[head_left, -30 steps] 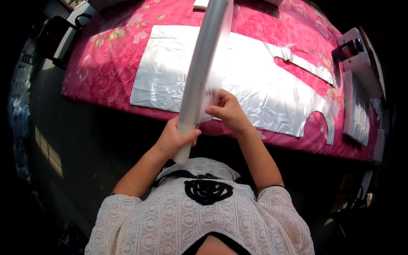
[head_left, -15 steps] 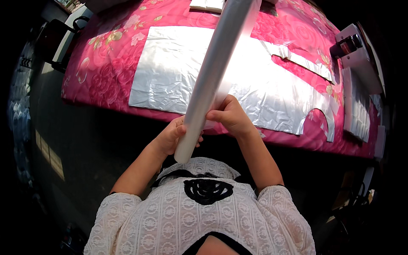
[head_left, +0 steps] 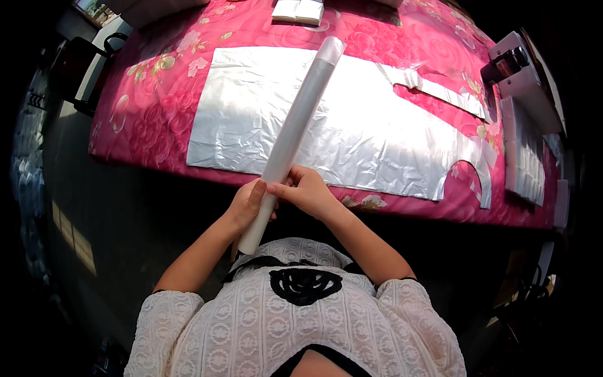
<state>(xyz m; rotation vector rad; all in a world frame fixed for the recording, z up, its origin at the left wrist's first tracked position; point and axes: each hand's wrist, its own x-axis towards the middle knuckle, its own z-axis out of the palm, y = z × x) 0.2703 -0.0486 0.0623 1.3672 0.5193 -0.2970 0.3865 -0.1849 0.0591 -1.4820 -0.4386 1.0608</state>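
A long roll of whitish plastic film (head_left: 286, 141) slants up and away from my lap, its far end loose and see-through. Close to its lower end, my left hand (head_left: 247, 204) is wrapped round it with the thumb on top. My right hand (head_left: 308, 191) grips the same roll just above, its thumb against the film and the fingers curled partly behind. Beyond the hands a large silvery-white plastic carrier bag (head_left: 383, 138) lies flat on the table, wrinkled, its two cut-out handles toward the right. The roll passes in front of the bag's left half.
A pink rose-patterned cloth (head_left: 151, 119) covers the table. Folded white packs (head_left: 298, 11) lie at the far edge. To the right stand a dark cylindrical container (head_left: 504, 66) by a white box (head_left: 527, 88) and a stack of plastic bags (head_left: 524, 154). A dark chair (head_left: 78, 69) stands left.
The roll's far end has dropped away from the camera and now shows whole. My right hand has moved left and down, closer to my left hand.
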